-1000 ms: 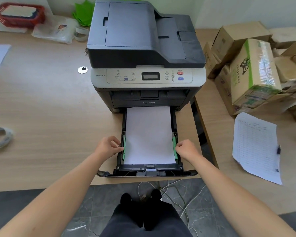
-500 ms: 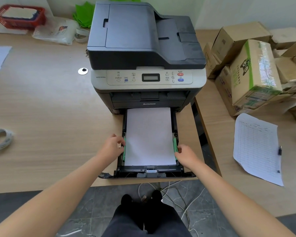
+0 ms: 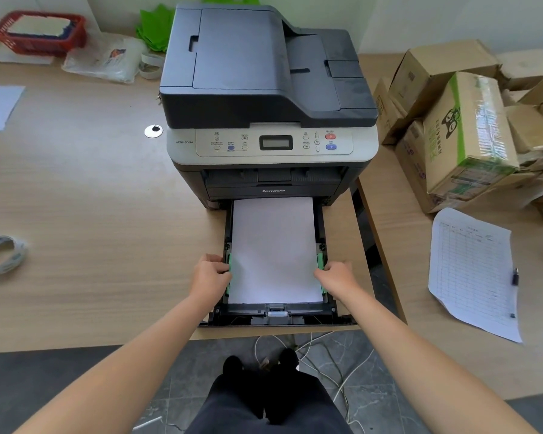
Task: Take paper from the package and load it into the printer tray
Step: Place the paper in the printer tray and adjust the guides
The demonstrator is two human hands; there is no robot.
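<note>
A dark grey and silver printer (image 3: 264,89) stands on the wooden desk. Its black paper tray (image 3: 276,316) is pulled out toward me, with a stack of white paper (image 3: 273,245) lying flat inside. My left hand (image 3: 209,275) pinches the green side guide (image 3: 229,270) on the tray's left wall. On the right wall, my right hand (image 3: 337,275) grips the other green side guide (image 3: 320,264). Both guides sit against the paper's long edges. No paper package is recognisable in view.
Cardboard boxes (image 3: 458,126) are piled on the table at the right, with a printed sheet (image 3: 474,270) and a pen (image 3: 515,277) in front. A tape roll (image 3: 0,253), a red basket (image 3: 38,32) and a plastic bag (image 3: 107,57) lie at the left. Cables (image 3: 326,355) trail on the floor.
Both hands have stayed on the green side guides; the tray with its paper looks slightly further in toward the printer, and the camera has shifted a little.
</note>
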